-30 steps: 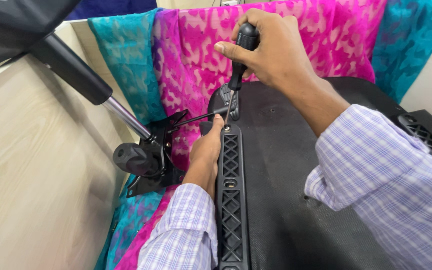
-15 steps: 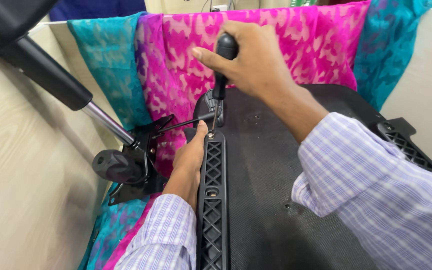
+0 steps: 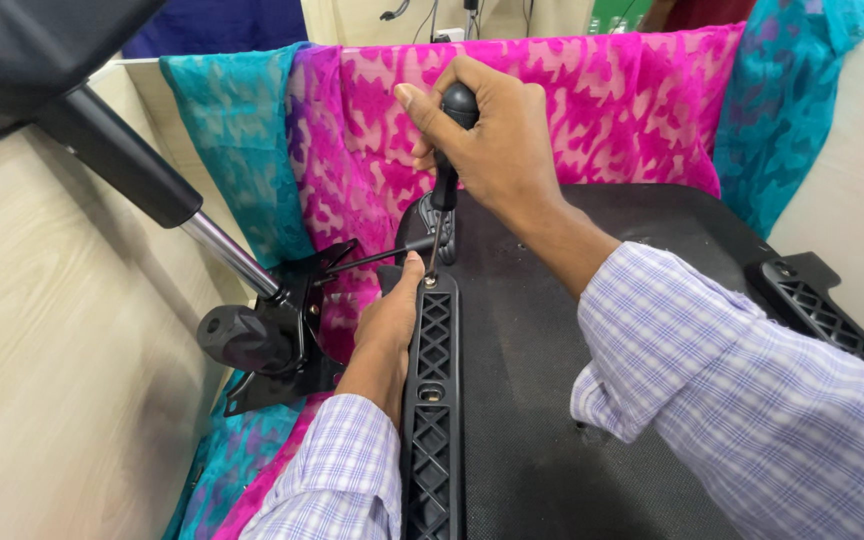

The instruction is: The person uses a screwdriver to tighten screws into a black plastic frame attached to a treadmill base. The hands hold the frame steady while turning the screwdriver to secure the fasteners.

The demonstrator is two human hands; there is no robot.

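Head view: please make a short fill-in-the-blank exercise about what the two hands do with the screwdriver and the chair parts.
1. The right hand grips the black handle of a ____ that stands nearly upright.
2. The tool's tip meets the top end of a black lattice-patterned armrest bracket, which the ____ hand steadies from its side.
3. The chair seat lies upside down on a pink and ____ patterned cloth.
4. Both forearms wear sleeves with a ____ pattern.

Missing words: screwdriver; left; teal; checked
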